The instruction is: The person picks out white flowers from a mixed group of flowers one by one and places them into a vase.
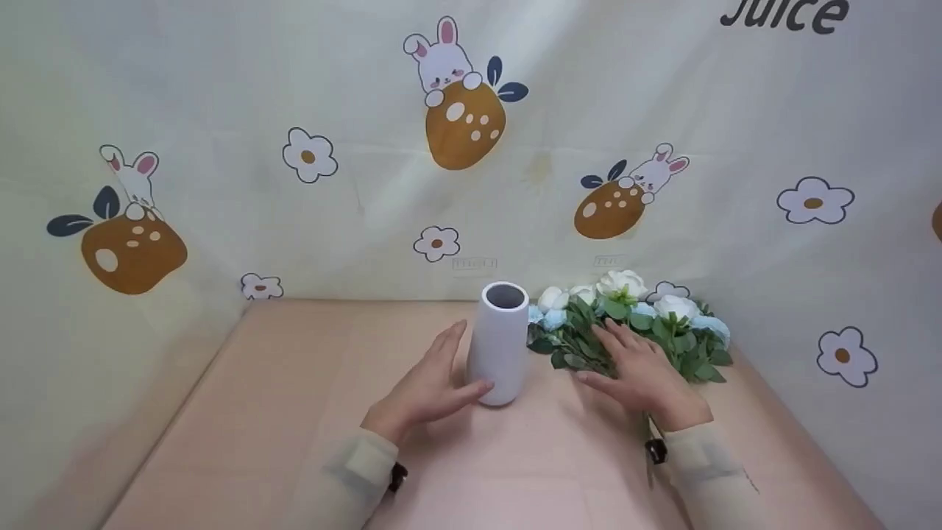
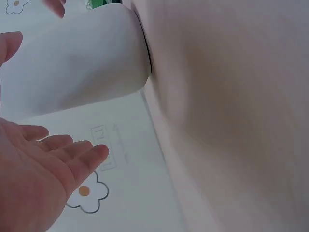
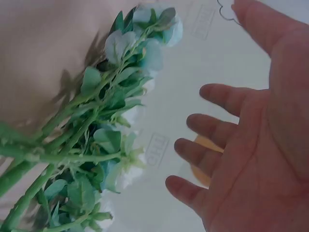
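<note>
Left hand (image 1: 430, 384) is wide and empty, vase (image 1: 500, 346) just to its right, flowers (image 1: 622, 302) below and beyond the equally wide right hand (image 1: 647, 379); I reckon one sloppy nudge from the left could topple that tall vase

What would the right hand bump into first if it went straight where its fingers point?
Likely the green leaves of the flower bunch; depth is unclear, so the right hand might pass above them.

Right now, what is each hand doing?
Left hand: open, holding nothing, beside the white vase.
Right hand: open, holding nothing, near the flowers.
</note>
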The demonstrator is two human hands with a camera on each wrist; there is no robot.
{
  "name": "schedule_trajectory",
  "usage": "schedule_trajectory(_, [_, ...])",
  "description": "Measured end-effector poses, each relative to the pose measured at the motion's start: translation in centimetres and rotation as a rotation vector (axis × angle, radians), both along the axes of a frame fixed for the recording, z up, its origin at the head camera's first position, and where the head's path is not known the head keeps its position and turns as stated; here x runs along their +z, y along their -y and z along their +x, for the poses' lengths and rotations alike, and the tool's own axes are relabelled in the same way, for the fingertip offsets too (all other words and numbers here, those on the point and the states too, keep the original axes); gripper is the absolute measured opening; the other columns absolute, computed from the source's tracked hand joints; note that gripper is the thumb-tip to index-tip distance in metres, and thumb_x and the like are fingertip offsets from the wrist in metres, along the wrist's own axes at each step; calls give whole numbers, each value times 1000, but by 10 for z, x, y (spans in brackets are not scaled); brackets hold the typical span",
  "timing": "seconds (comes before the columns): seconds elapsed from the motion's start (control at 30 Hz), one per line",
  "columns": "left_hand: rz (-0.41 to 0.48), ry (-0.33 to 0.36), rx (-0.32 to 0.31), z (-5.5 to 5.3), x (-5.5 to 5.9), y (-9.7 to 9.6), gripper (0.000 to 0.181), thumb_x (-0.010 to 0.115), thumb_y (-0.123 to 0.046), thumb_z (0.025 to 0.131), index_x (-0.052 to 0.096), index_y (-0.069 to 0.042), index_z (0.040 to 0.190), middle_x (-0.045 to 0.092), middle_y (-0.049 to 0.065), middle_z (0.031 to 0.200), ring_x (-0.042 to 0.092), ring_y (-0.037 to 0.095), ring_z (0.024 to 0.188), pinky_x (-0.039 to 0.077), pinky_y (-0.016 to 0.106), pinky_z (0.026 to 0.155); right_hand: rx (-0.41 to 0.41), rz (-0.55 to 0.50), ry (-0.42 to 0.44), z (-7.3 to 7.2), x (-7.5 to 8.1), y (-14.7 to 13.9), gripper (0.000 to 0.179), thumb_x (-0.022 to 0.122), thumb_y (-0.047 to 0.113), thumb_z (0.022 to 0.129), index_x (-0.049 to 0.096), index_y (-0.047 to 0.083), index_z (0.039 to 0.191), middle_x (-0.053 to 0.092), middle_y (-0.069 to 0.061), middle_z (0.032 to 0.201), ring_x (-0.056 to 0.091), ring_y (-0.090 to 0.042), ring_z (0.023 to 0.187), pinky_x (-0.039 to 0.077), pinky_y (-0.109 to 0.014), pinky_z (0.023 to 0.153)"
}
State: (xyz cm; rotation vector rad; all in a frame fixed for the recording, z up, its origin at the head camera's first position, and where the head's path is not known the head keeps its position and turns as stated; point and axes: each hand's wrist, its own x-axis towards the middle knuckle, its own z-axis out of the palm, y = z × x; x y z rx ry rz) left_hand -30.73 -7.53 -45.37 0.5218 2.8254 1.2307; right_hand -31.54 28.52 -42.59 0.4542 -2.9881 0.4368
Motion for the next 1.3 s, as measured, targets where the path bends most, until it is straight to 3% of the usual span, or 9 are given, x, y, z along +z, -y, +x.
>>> schedule_trajectory(0.17, [150,58,11,-11,-2,-14,122,88,-56,89,13,-20,178,23,11,183,28,39,168,26,67,135,-110,29,31,-4,0,-17,87,67,50,107,35,-1,169,35,-36,171,36,-63,154,32,-82,123])
schedule_trajectory(0.4, [267,37,3,-20,-12,-23,126,92,-49,88,12,-15,177,30,17,180,36,44,164,33,67,133,-237,43,92,-7,-3,-36,76,64,37,110,40,-17,158,44,-48,156,47,-66,142,49,-76,113])
schedule_trajectory(0.5, [307,64,12,-21,-14,-25,124,93,-48,88,13,-16,178,32,16,179,38,43,163,34,65,133,-265,19,102,-8,-5,-39,59,63,30,110,55,-18,143,62,-44,138,66,-59,120,59,-70,98])
schedule_trajectory(0.57, [329,78,10,-22,-14,-26,120,92,-46,90,15,-17,177,35,15,178,40,42,162,34,65,133,-279,3,112,-9,-6,-41,45,63,29,109,67,-14,121,72,-37,116,73,-48,96,63,-62,81])
schedule_trajectory(0.67, [334,86,4,-23,-14,-27,111,90,-42,93,21,-16,176,39,14,176,43,40,161,36,63,132,-293,-20,124,-11,-9,-41,38,65,30,108,66,1,84,72,-22,86,67,-31,71,57,-49,64])
schedule_trajectory(0.73, [336,83,-8,-24,-13,-27,105,88,-39,95,25,-14,175,43,13,174,45,39,159,38,63,131,-296,-31,130,-12,-12,-42,42,67,31,107,59,8,73,68,-15,75,61,-26,65,53,-43,61])
schedule_trajectory(0.97, [319,89,-10,-23,-10,-27,100,87,-36,97,28,-13,174,45,12,173,47,37,158,40,61,131,-290,-42,144,-14,-16,-43,40,67,28,105,58,10,71,65,-10,73,58,-25,64,51,-39,60])
schedule_trajectory(1.13, [318,90,-6,-20,-9,-27,99,86,-36,97,27,-14,174,45,11,173,46,36,160,38,61,132,-300,-60,149,-14,-15,-42,45,65,25,105,47,16,64,57,-7,67,56,-23,61,47,-36,58])
schedule_trajectory(1.3, [316,90,-4,-18,-9,-27,97,85,-37,98,28,-16,174,46,10,172,47,35,158,39,61,132,-315,-53,149,-12,-12,-41,42,58,13,103,45,17,63,48,-3,63,50,-22,59,44,-35,57])
